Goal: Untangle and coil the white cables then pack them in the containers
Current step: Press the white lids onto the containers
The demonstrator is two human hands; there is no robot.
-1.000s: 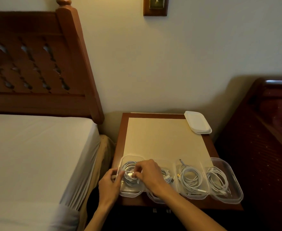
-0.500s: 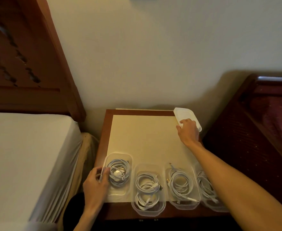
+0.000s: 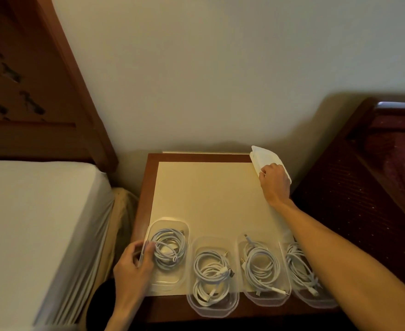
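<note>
Several clear plastic containers stand in a row along the near edge of the bedside table (image 3: 148, 177), each with coiled white cable inside. My left hand (image 3: 134, 266) grips the left rim of the leftmost container (image 3: 170, 222), which holds a coiled cable (image 3: 170, 250). Beside it are the second container (image 3: 212, 311) with two small coils, the third container (image 3: 263, 301), and a fourth container (image 3: 316, 303) partly hidden under my right forearm. My right hand (image 3: 274, 183) rests on a stack of white lids (image 3: 262, 157) at the table's far right corner, its fingers curled over their edge.
A cream mat (image 3: 208, 192) covers most of the table top. A bed with a white sheet (image 3: 29, 223) and a wooden headboard (image 3: 41, 80) lies to the left. A dark red upholstered seat (image 3: 375, 175) stands close on the right. The wall is right behind the table.
My right hand left the leftmost container and reached across to the white lids at the far right corner, now closing on them. My left hand stays at the leftmost container. The view tilted down.
</note>
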